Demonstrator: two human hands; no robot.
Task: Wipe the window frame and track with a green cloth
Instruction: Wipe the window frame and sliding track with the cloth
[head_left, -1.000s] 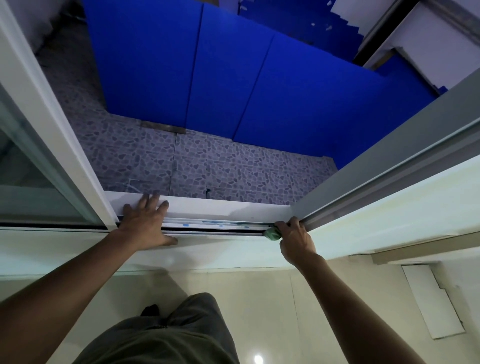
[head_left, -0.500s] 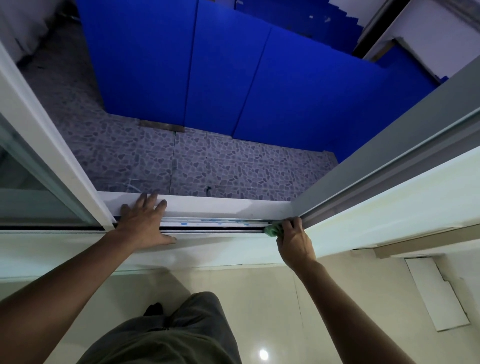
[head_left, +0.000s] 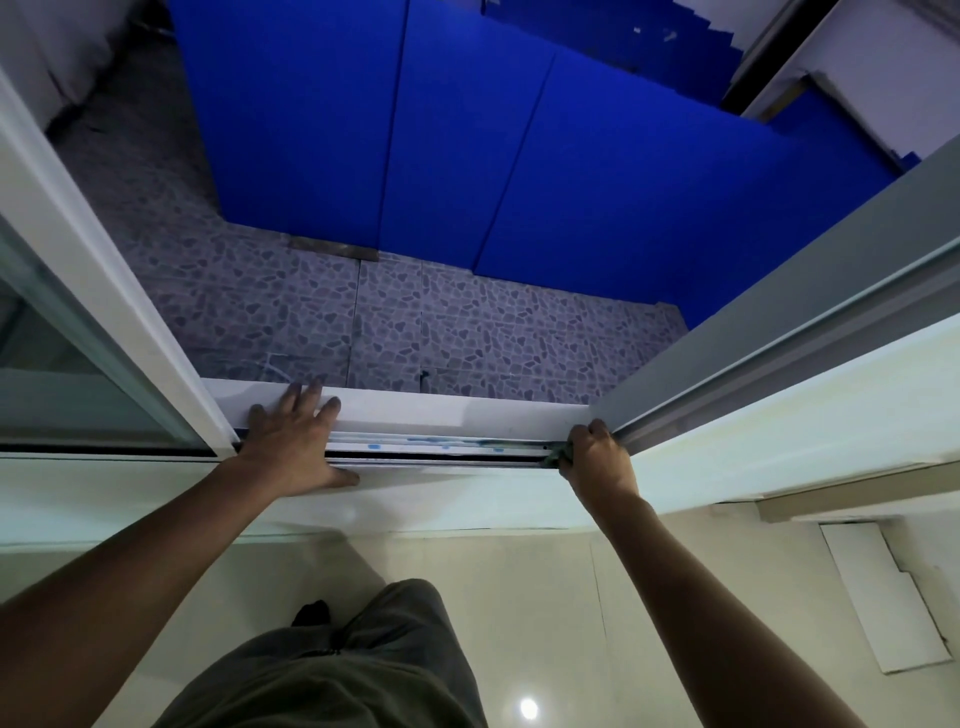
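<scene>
At the right end of the track (head_left: 441, 451), where the bottom rail meets the grey upright of the window frame (head_left: 769, 306), a green cloth (head_left: 560, 453) sits bunched in the channel; only a small dark-green edge of it shows beside the knuckles; the right hand (head_left: 597, 460) is curled round it, fingers closed over the wad and pressed into the corner. Blue smears dot the pale rail along the track between the two hands. Farther left, the left hand (head_left: 296, 441) lies flat across the sill, fingers straight and spread, tips on the white outer ledge (head_left: 467, 408), thumb on the inner edge; it holds nothing. To its left stands the white sliding sash (head_left: 104, 291) with its glass pane. Beyond the opening lies pebble-patterned floor tile (head_left: 291, 306) and bright blue panels (head_left: 467, 145); below, the person's grey trousers (head_left: 337, 670) show over glossy cream floor.
</scene>
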